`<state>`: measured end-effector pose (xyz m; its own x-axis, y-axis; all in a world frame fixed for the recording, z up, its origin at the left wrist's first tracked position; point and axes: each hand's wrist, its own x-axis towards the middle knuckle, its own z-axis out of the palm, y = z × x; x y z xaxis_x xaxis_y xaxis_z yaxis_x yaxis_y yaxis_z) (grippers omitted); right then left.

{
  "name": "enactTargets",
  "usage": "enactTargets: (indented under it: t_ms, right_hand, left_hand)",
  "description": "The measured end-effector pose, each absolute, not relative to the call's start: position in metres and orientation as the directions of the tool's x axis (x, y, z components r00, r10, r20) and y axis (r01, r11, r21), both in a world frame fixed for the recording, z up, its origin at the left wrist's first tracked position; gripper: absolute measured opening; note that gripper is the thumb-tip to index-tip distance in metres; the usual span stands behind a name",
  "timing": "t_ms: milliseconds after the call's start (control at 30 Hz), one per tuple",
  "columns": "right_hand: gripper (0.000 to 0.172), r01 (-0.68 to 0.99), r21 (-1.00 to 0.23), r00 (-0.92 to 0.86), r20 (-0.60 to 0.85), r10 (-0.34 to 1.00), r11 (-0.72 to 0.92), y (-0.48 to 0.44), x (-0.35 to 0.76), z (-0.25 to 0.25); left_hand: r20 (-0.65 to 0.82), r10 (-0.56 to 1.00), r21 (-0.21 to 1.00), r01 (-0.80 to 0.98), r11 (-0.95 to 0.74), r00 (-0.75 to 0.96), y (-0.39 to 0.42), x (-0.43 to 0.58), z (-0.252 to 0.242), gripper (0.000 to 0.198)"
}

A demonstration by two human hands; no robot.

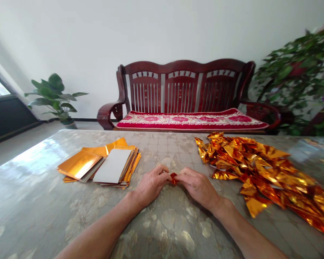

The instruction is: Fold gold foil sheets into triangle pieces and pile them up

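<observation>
Between my two hands is a small piece of shiny orange-gold foil paper [174, 178], mostly hidden by fingers. My left hand [153, 182] pinches its left end, and my right hand [196, 184] pinches the right end. Both hands are closed, low over the table. Left of them lies a stack of foil paper sheets [116, 166], some with the grey-white back up and some with the gold side up. A large heap of folded gold foil pieces [259, 162] spreads over the right of the table.
A patterned, glossy cover lies on the table [91, 216]. Clear plastic [307, 149] rests at its far right. Behind stands a dark red wooden bench [183, 86] with a red floral cushion [194, 120]. Potted plants [54, 95] flank it.
</observation>
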<state>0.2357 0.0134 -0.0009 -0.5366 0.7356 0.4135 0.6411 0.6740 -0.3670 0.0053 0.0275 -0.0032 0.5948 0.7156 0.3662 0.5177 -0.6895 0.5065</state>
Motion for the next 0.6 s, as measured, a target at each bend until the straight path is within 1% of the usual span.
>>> enactTargets:
  t_ms: [100,233,367,500,600]
  right_hand:
    - [0.029,0.609,-0.408,-0.530,0.430,0.731,0.681,0.015,0.237,-0.002]
    - [0.027,0.583,-0.439,-0.516,0.451,0.728,0.684,0.017,0.237,-0.004]
    - [0.026,0.567,-0.450,-0.510,0.467,0.722,0.691,0.017,0.236,-0.005]
    - [0.023,0.595,-0.434,-0.504,0.453,0.735,0.676,0.017,0.236,-0.005]
    - [0.024,0.597,-0.458,-0.493,0.439,0.751,0.659,0.016,0.235,-0.004]
  left_hand:
    - [0.369,0.740,0.570,0.492,-0.658,0.563,0.030,0.006,-0.007,0.018]
    - [0.376,0.754,0.589,0.490,-0.643,0.538,0.033,0.006,-0.010,0.018]
    - [0.370,0.770,0.601,0.499,-0.625,0.520,0.032,0.007,-0.012,0.019]
    - [0.360,0.794,0.624,0.506,-0.595,0.490,0.032,0.007,-0.015,0.020]
    - [0.355,0.828,0.683,0.485,-0.547,0.434,0.035,0.008,-0.019,0.018]
